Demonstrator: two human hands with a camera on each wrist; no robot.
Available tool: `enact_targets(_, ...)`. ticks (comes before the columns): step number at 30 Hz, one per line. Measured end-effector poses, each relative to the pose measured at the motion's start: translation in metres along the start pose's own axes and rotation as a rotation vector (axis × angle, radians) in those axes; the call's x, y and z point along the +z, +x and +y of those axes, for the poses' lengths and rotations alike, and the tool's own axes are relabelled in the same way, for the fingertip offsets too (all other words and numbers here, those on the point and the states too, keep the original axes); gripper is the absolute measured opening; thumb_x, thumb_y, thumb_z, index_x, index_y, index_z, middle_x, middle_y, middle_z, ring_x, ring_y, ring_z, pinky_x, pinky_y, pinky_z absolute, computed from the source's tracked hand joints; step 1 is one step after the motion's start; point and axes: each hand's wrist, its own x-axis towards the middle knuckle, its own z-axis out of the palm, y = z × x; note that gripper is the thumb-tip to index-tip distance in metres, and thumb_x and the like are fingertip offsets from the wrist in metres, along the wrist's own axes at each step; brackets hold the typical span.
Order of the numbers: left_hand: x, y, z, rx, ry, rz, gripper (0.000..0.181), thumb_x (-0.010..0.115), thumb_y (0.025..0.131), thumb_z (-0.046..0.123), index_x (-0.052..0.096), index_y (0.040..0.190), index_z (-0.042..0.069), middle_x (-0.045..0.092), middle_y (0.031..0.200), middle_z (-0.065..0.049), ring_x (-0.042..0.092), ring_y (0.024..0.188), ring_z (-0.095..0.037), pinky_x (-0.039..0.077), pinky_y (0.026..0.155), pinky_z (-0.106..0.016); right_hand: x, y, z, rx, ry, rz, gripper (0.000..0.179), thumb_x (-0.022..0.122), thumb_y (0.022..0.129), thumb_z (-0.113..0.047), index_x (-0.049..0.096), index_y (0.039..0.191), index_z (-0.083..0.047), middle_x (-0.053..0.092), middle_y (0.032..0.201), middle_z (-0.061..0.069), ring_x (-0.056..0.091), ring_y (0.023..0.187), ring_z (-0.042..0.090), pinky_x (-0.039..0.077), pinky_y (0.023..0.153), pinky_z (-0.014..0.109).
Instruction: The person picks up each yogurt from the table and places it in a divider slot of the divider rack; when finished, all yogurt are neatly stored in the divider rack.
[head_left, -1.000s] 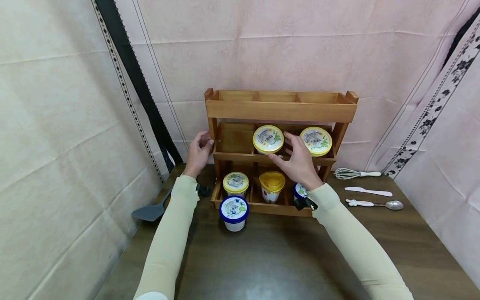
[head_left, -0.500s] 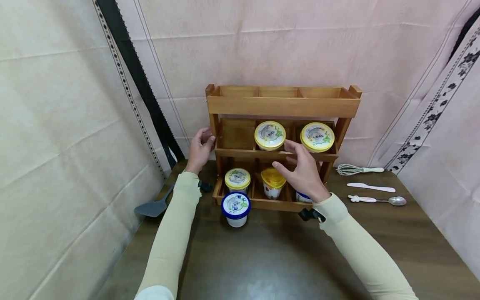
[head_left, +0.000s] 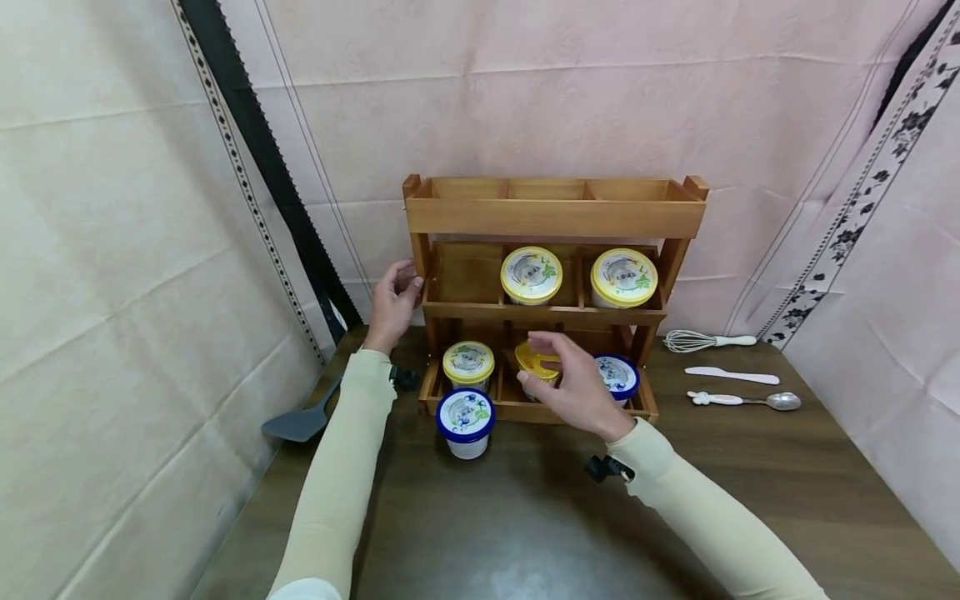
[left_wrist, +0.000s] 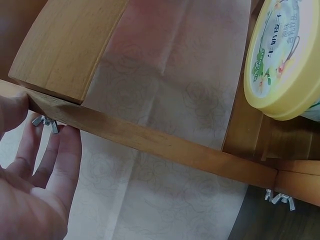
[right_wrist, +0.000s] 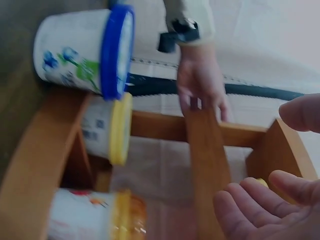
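My left hand [head_left: 393,304] holds the left side of a wooden three-tier rack [head_left: 555,221]; in the left wrist view its thumb and fingers [left_wrist: 65,165] lie on opposite sides of the side rail. My right hand [head_left: 573,387], holding nothing, hovers with parted fingers before the bottom shelf. It partly hides a cup with a clear yellow lid [head_left: 531,360]. Beside that cup stand a yellow-lidded tub [head_left: 468,363] on the left and a blue-lidded tub [head_left: 617,375] on the right. Two more yellow-lidded tubs, a middle one [head_left: 531,275] and a right one [head_left: 624,277], occupy the middle shelf.
Another blue-lidded tub [head_left: 466,421] stands on the table before the rack's left front. A grey spatula [head_left: 300,423] lies at left. To the right lie a whisk [head_left: 708,341], a white knife [head_left: 731,376] and a spoon [head_left: 742,400]. Cloth [head_left: 570,108] hangs behind.
My right hand has moved down from beside the middle-shelf tubs to the bottom shelf's front, uncovering the blue-lidded tub there. The left hand stays at the rack's side.
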Motion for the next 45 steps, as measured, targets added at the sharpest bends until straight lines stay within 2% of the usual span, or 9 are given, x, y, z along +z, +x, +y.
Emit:
enact_targets(6,0.002,0.004,0.000,0.000,0.010,-0.003,0.040,0.061,0.109,0.027,0.057,0.149,0.022,0.061,0.143,-0.009,0.060,0.123,-0.026,0.058,0.105,-0.049,0.021,-0.004,0.006,0.030,0.016,-0.070,0.059,0.078,0.098,-0.035,0.054,0.148,-0.015,0.062,0.144,0.009,0.061,0.133,0.032,0.056,0.107,0.055)
enact_targets(11,0.002,0.006,0.001,0.012,0.011,0.004,0.039,0.061,0.109,0.027,0.057,0.148,0.023,0.062,0.142,-0.009,0.060,0.122,-0.025,0.058,0.105,-0.048,0.039,-0.003,0.010,0.063,0.022,-0.127,0.059,0.078,0.097,-0.034,0.054,0.148,-0.017,0.062,0.143,0.006,0.061,0.133,0.029,0.055,0.110,0.051)
enact_targets(19,0.001,0.003,0.001,-0.003,0.008,0.005,0.039,0.061,0.109,0.027,0.058,0.148,0.024,0.061,0.141,-0.008,0.059,0.119,-0.024,0.059,0.104,-0.048,0.066,-0.009,0.020,0.075,-0.008,-0.172,0.060,0.081,0.095,-0.036,0.056,0.145,-0.015,0.064,0.142,0.007,0.061,0.133,0.035,0.053,0.111,0.053)
enact_targets(25,0.001,0.003,0.001,0.011,0.008,0.013,0.039,0.061,0.109,0.027,0.058,0.147,0.023,0.061,0.141,-0.009,0.059,0.120,-0.025,0.059,0.103,-0.048,0.076,-0.011,0.026,0.074,-0.007,-0.197,0.068,0.081,0.094,-0.043,0.055,0.147,-0.010,0.063,0.142,0.013,0.063,0.129,0.032,0.054,0.109,0.053)
enact_targets(29,0.000,0.003,-0.001,0.004,0.015,0.011,0.038,0.061,0.109,0.026,0.058,0.147,0.024,0.061,0.141,-0.008,0.059,0.120,-0.024,0.059,0.103,-0.047,0.083,-0.014,0.029,0.105,-0.026,-0.238,0.074,0.080,0.092,-0.052,0.054,0.149,-0.014,0.061,0.147,0.007,0.063,0.131,0.025,0.055,0.110,0.048)
enact_targets(33,0.000,0.002,-0.002,0.007,0.022,0.008,0.038,0.061,0.109,0.026,0.058,0.147,0.024,0.061,0.141,-0.008,0.059,0.119,-0.024,0.060,0.102,-0.045,0.090,-0.016,0.032,0.119,-0.036,-0.270,0.084,0.081,0.089,-0.057,0.049,0.155,-0.017,0.057,0.152,0.005,0.061,0.132,0.025,0.055,0.110,0.047)
enact_targets(39,-0.001,0.002,-0.002,0.016,0.016,0.011,0.038,0.061,0.109,0.026,0.059,0.147,0.023,0.061,0.140,-0.009,0.059,0.117,-0.024,0.060,0.100,-0.045,0.099,-0.014,0.036,0.126,-0.056,-0.310,0.098,0.084,0.085,-0.059,0.040,0.162,-0.018,0.052,0.157,0.008,0.056,0.139,0.029,0.050,0.115,0.054)
enact_targets(45,-0.001,0.003,-0.002,0.009,0.013,0.009,0.038,0.062,0.109,0.026,0.059,0.147,0.023,0.062,0.140,-0.009,0.059,0.117,-0.024,0.060,0.101,-0.047,0.104,-0.013,0.036,0.135,-0.071,-0.319,0.098,0.086,0.085,-0.054,0.040,0.162,-0.013,0.053,0.157,0.012,0.055,0.140,0.032,0.048,0.116,0.057)
